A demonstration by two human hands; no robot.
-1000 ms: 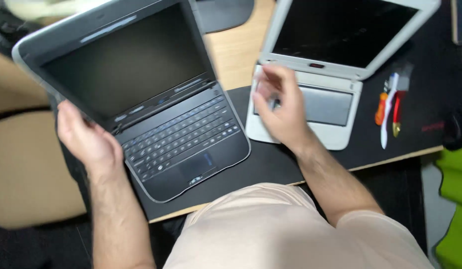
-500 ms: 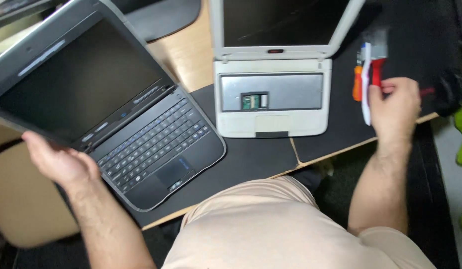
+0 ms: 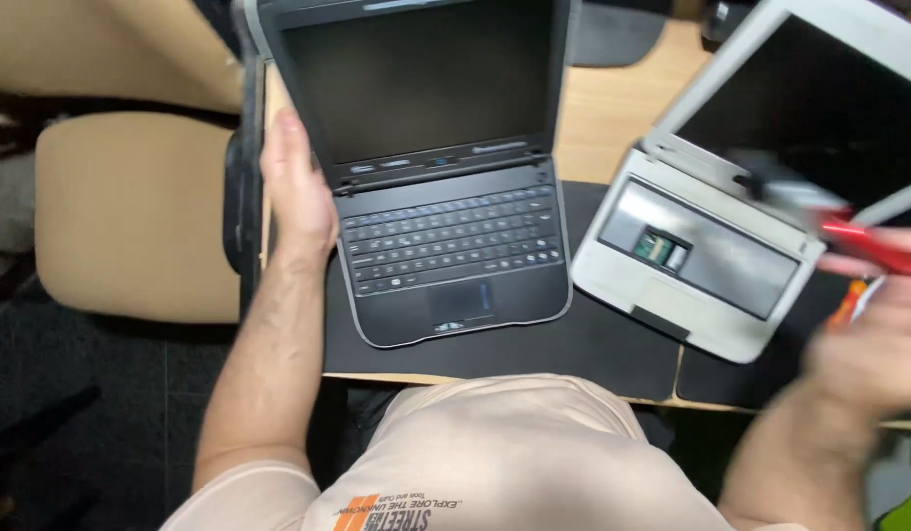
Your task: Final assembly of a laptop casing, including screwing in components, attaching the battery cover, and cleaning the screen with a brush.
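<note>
Gripping a red-handled tool [image 3: 873,248], our right hand [image 3: 868,354] is strongly blurred at the right edge of the desk, so we cannot tell how tight the fingers close around the handle; we see only that the red handle lies across the top of the hand and a pale, thin shaft continues up toward the right. Our left hand [image 3: 296,192] lies flat and open against the left side of the dark grey open laptop [image 3: 445,246], with the palm touching the edge near the hinge and the fingers stretched upward beside the screen; it closes on nothing. This dark laptop stands on the black desk mat [image 3: 593,344] near the left edge of the wooden desk [image 3: 598,108], its keyboard toward us and its black screen upright. Just beside it, to the right, the white open laptop [image 3: 711,246] lies turned at an angle on the same mat; its keyboard is removed, and we see a grey metal plate with a small green part inside. An orange-handled tool [image 3: 849,303] lies on the mat close under our right hand, partly hidden. Left of the desk stands a beige padded chair [image 3: 131,211].
</note>
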